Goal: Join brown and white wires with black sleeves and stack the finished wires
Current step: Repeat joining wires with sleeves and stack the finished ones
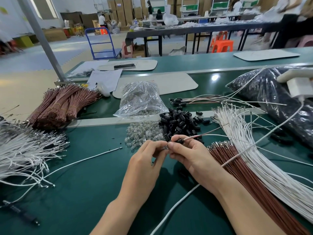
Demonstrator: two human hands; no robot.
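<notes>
wires [194,137], one brown and one white, pass through one black sleeve [179,141] pinched by the right hand [188,155]; the left hand [149,158] pinches their ends. loose sleeves [179,122] heap just beyond on the table [84,184], finished wires [194,100] farther back.

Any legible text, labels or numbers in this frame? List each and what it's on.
Nothing in the head view can be read.
White paper sheets on the green table: faint print, too small to read.
Blue labels on the stacked brown cardboard boxes at the back: blurred, unreadable.
Clear plastic bag and black plastic bag: no print visible.
</notes>
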